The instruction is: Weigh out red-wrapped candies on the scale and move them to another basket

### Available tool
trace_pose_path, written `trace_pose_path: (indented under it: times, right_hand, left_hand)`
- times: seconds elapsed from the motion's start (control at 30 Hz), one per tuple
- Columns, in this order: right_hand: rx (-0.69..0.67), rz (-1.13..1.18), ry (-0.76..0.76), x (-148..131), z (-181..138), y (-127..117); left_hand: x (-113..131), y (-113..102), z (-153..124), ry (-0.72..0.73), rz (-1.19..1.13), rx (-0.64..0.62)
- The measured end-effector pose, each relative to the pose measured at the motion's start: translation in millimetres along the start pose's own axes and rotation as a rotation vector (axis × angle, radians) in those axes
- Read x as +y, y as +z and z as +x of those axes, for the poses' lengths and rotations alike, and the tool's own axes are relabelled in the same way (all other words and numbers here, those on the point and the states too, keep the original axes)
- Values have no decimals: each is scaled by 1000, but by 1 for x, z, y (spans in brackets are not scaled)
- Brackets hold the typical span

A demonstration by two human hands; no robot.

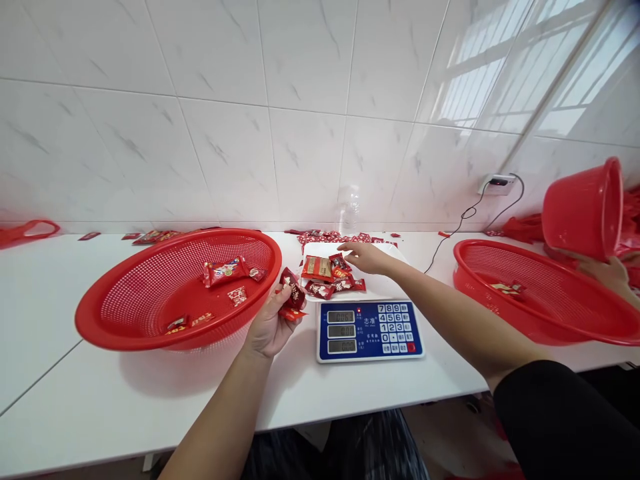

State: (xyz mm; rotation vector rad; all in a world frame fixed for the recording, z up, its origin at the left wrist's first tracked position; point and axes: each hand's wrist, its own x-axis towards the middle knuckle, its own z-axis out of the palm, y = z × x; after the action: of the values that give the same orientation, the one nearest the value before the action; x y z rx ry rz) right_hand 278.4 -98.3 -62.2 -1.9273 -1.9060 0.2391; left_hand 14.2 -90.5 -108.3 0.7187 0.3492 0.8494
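- Several sweets (318, 267) already lie on the tray (383, 288).
- My left hand (271, 323) grips more, fingers curled.
- I see my right hand (369, 258) half open above, apparently empty.
- Some are left in the basket (120, 337).

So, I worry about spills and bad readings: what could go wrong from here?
The left hand holds packets bunched together, so one might slip out. The right hand is over the tray; leaning on it could skew the scale.
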Motion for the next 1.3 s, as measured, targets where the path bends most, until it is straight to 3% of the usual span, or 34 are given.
trace_pose_path:
  times: [0.17, 0.37, 0.57, 1.0, 1.3]
  right_hand:
    - [2, -90, 50, -5, -9, -5]
    - [-118, -159, 127, -12, -11, 2]
    - [-164, -129, 110, -14, -7, 4]
    - [102, -80, 80, -25, -20, -28]
    - [124, -33, 42, -34, -27, -29]
  left_hand:
    - [-1, -1, -1, 8, 2, -3]
    - [-2, -1, -1, 6, 19, -12]
    - [-3, -1, 0, 10, 32, -15]
    - [-4, -1, 2, 19, 38, -10]
    - [-5, 1, 1, 20, 37, -7]
